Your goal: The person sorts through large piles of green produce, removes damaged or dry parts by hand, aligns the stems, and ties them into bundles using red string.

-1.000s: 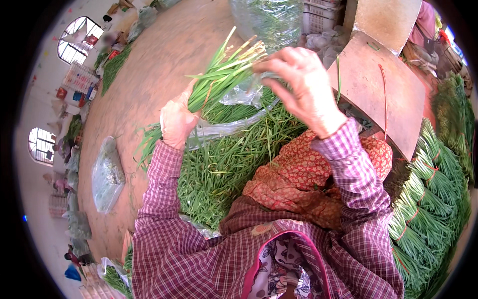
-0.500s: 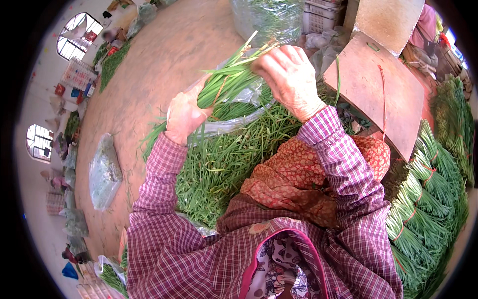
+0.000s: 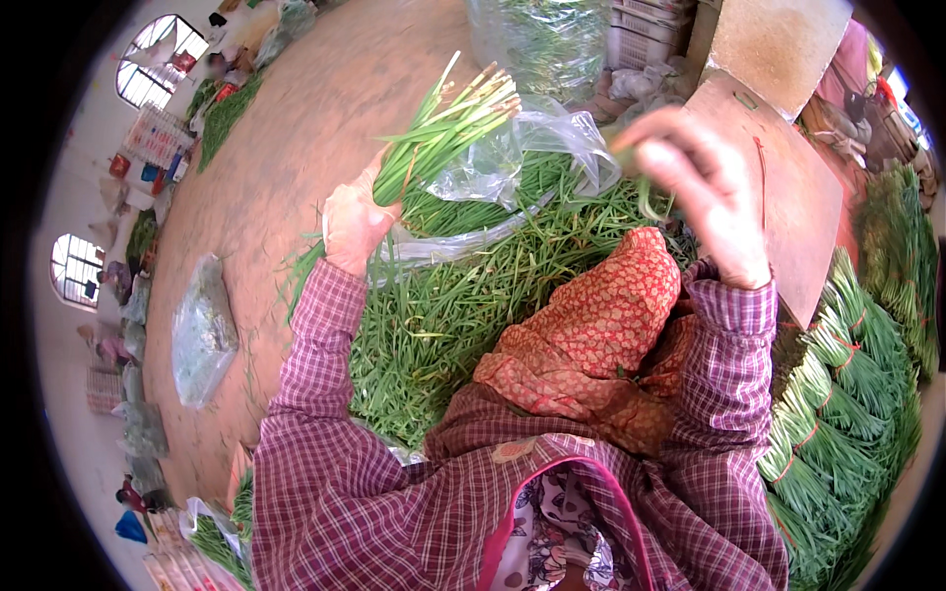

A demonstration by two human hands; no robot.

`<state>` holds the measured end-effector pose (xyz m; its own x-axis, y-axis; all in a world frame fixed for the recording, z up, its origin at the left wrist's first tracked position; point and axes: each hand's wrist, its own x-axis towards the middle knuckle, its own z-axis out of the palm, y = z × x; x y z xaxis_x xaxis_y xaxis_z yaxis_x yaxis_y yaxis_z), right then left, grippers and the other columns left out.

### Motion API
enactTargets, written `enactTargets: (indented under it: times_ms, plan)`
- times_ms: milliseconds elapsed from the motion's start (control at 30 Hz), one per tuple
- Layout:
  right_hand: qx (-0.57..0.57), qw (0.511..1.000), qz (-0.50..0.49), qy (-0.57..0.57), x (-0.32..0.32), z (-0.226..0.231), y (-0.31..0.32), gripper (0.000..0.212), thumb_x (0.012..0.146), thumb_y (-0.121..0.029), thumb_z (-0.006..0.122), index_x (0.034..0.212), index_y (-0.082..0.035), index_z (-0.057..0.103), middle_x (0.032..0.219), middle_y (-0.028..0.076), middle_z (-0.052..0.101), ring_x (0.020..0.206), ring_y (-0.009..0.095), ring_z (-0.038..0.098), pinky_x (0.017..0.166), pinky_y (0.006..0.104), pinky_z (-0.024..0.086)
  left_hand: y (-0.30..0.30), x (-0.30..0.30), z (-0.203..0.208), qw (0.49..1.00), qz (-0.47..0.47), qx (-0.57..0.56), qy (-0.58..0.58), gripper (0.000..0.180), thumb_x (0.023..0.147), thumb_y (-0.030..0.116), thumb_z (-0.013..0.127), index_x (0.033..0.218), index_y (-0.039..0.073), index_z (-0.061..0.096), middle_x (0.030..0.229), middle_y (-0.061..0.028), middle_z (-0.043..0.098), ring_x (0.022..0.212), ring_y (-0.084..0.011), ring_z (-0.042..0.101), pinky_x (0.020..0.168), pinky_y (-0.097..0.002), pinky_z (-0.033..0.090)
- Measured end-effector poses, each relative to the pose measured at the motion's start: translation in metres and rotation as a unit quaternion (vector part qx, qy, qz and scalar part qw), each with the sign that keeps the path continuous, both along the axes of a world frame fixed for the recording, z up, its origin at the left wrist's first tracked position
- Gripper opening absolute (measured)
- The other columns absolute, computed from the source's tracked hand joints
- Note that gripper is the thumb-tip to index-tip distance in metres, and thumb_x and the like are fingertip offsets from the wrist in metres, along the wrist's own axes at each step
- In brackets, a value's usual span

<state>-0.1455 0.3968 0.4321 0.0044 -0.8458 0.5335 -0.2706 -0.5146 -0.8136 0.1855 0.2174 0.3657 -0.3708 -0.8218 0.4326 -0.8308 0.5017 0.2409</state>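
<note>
My left hand (image 3: 357, 222) is closed round a bunch of garlic chives (image 3: 434, 143). Their pale cut ends point up and to the right, and a thin brownish strip lies across the bunch near my fingers. Off to the right, my right hand (image 3: 700, 187) is raised near a pinkish board, smeared by motion. A few limp green leaves (image 3: 650, 202) hang from its fingers. Under both hands lies a clear plastic bag (image 3: 473, 246) with more chives in it. A wide heap of loose green leaves (image 3: 424, 345) spreads before my lap.
Tied chive bundles (image 3: 838, 414) with red bands are stacked at my right. Beyond my right hand is the pinkish board (image 3: 788, 187). A large wrapped bag of greens (image 3: 542, 49) stands at the back, beside stacked crates (image 3: 645, 39). A filled plastic bag (image 3: 205, 330) lies on the floor at left.
My right hand has left the cut ends of the bunch and swung right and down, with leaves trailing from it. My left hand has stayed nearly in place, still gripping the bunch.
</note>
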Motion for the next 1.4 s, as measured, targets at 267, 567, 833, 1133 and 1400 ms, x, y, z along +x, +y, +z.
enactTargets:
  times_ms: [267, 567, 833, 1133, 1400]
  plan:
    - [-0.192, 0.873, -0.331, 0.301, 0.061, -0.039, -0.066, 0.015, 0.082, -0.022, 0.07, 0.094, -0.013, 0.069, 0.085, 0.009, 0.056, 0.085, 0.026, 0.055, 0.079, 0.0388, 0.041, 0.026, -0.036, 0.024, 0.999, -0.03, 0.01, 0.023, 0.06, 0.072, 0.021, 0.071, 0.131, 0.029, 0.059, 0.083, -0.0166, 0.069, 0.075, -0.0351, 0.068, 0.068, -0.0429, 0.054]
    - [-0.171, 0.864, -0.348, 0.32, 0.067, -0.038, -0.076, 0.03, 0.074, -0.028, 0.076, 0.1, -0.017, 0.068, 0.097, 0.008, 0.055, 0.097, 0.027, 0.051, 0.083, 0.042, 0.039, 0.037, -0.047, 0.023, 0.997, -0.067, 0.027, 0.017, 0.055, 0.068, 0.013, 0.072, 0.123, 0.017, 0.065, 0.08, -0.0143, 0.07, 0.072, -0.0289, 0.07, 0.066, -0.0363, 0.054]
    - [-0.208, 0.897, -0.268, 0.286, 0.06, -0.044, -0.085, 0.022, 0.076, -0.023, 0.075, 0.096, -0.016, 0.07, 0.096, 0.007, 0.06, 0.094, 0.028, 0.056, 0.083, 0.0412, 0.044, 0.036, -0.049, 0.028, 0.994, -0.105, -0.01, 0.016, 0.054, 0.077, 0.024, 0.07, 0.13, 0.032, 0.059, 0.082, -0.0133, 0.069, 0.072, -0.0344, 0.067, 0.063, -0.0426, 0.053]
    - [0.019, 0.966, -0.009, -0.257, 0.031, -0.044, -0.084, 0.024, 0.093, -0.022, 0.066, 0.107, -0.002, 0.064, 0.086, 0.003, 0.069, 0.071, 0.011, 0.066, 0.06, 0.024, 0.053, 0.012, -0.023, 0.018, 0.993, -0.104, -0.049, -0.018, 0.065, 0.075, 0.02, 0.073, 0.136, 0.031, 0.053, 0.099, -0.009, 0.071, 0.086, -0.0307, 0.068, 0.073, -0.0414, 0.054]
    - [0.154, 0.984, -0.006, -0.092, -0.029, -0.022, -0.014, 0.024, 0.091, -0.021, 0.068, 0.11, -0.007, 0.067, 0.093, 0.005, 0.069, 0.074, 0.011, 0.063, 0.071, 0.0281, 0.054, -0.006, 0.013, 0.01, 0.984, 0.01, -0.159, -0.077, 0.07, 0.078, 0.018, 0.071, 0.14, 0.041, 0.047, 0.09, -0.0051, 0.067, 0.081, -0.0261, 0.068, 0.067, -0.0414, 0.053]
